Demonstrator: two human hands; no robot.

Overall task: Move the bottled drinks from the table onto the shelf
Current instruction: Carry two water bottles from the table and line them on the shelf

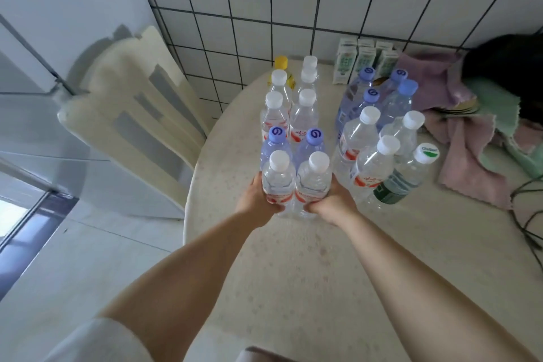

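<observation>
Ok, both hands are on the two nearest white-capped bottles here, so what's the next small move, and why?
Probably lift both bottles straight up off the table. The left hand grips the left white-capped bottle and the right hand grips the right white-capped bottle, while two blue-capped bottles stand close behind, so sliding forward could knock them over.

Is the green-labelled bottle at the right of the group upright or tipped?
Upright, as far as the picture shows. The green-labelled bottle stands with its white cap on top; its lean matches neighbouring bottles, so it looks like lens distortion.
</observation>
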